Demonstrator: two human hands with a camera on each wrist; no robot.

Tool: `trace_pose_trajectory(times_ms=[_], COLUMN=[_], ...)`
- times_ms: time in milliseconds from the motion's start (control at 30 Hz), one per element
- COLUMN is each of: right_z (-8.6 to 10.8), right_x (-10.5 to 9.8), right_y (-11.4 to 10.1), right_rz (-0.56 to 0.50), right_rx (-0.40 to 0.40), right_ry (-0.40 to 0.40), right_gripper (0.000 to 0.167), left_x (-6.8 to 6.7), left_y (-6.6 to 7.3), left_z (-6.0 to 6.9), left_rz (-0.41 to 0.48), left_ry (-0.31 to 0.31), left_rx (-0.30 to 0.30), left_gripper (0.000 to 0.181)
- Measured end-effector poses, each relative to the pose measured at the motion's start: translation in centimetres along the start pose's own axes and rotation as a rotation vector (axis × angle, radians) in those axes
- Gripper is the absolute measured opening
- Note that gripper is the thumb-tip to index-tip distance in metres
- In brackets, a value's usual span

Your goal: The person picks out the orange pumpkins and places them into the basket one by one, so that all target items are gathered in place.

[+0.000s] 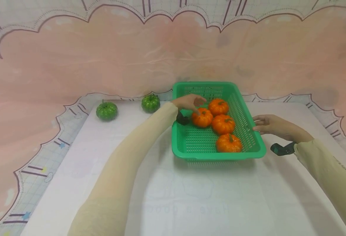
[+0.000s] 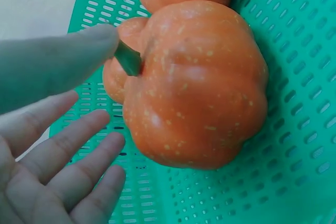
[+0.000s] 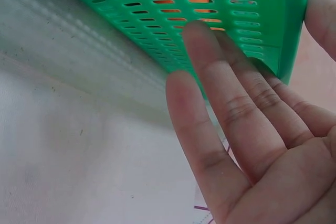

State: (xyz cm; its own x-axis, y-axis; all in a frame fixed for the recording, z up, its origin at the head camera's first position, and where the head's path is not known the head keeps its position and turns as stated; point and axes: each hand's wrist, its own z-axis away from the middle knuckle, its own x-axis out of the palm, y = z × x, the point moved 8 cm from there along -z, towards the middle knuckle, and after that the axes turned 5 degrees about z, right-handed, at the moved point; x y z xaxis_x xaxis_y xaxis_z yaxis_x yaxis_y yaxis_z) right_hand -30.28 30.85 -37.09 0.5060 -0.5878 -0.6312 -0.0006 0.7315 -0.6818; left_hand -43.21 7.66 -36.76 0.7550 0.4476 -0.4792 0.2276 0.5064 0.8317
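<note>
Several orange pumpkins lie in a green plastic basket (image 1: 190,156). My left hand (image 1: 188,101) reaches over the basket's left rim, fingers spread, above the leftmost orange pumpkin (image 1: 203,118). In the left wrist view, the thumb is by the green stem (image 2: 127,59) of an orange pumpkin (image 2: 199,87); whether they touch I cannot tell. My right hand (image 1: 274,126) is at the basket's right side. Seen from the right wrist, its nearly straight fingers (image 3: 239,108) lie against the slotted outer wall (image 3: 157,9), under the rim, with the thumb beside the rim's edge.
Two green pumpkins stand on the white tabletop left of the basket, one (image 1: 150,103) near its rim and another (image 1: 106,110) farther left. A pink patterned cloth (image 1: 131,59) hangs behind. Both wrists carry dark devices, the right one (image 1: 282,149) close to the table.
</note>
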Motion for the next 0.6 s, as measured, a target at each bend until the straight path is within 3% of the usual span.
trace_pose_trajectory(times_ms=[267, 600], right_z=[-0.1, -0.1], right_x=[-0.1, -0.3], right_y=[0.1, 0.2], right_rz=[0.013, 0.005], right_rx=[-0.018, -0.036], right_ry=[-0.001, -0.002], right_gripper=[0.068, 0.068], left_x=[-0.2, -0.3], left_y=[0.3, 1.5], left_z=[0.7, 2.9], left_rz=[0.018, 0.009], left_ry=[-0.004, 0.011], left_rx=[0.016, 0.065], left_gripper=[0.068, 0.065])
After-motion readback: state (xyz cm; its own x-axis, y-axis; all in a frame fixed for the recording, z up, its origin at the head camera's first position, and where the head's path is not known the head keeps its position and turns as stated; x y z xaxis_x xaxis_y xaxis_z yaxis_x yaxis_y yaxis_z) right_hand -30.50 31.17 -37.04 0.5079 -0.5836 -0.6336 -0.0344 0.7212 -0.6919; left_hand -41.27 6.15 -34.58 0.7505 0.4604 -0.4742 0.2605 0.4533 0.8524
